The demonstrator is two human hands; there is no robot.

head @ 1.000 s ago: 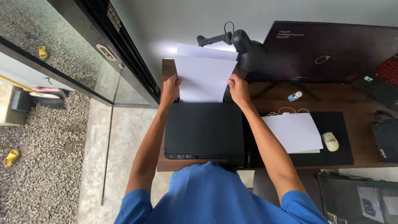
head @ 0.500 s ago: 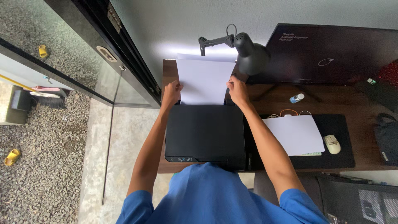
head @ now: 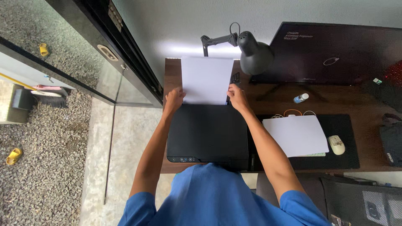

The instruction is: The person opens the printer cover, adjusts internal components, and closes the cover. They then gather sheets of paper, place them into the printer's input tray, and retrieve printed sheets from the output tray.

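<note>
Beyond the near black printer point(head: 207, 132), the left hand point(head: 173, 99) and right hand point(head: 236, 96) pinch the white paper stack point(head: 206, 80) standing in its far rear tray; uneven pressure could skew or buckle the sheets.

Matt black plastic printer point(head: 207, 132); smooth white paper point(head: 206, 80); dark wooden desk point(head: 171, 79); matt grey metal lamp point(head: 255, 56); rough gravel ground point(head: 42, 167); blue cloth shirt point(head: 222, 196).
</note>
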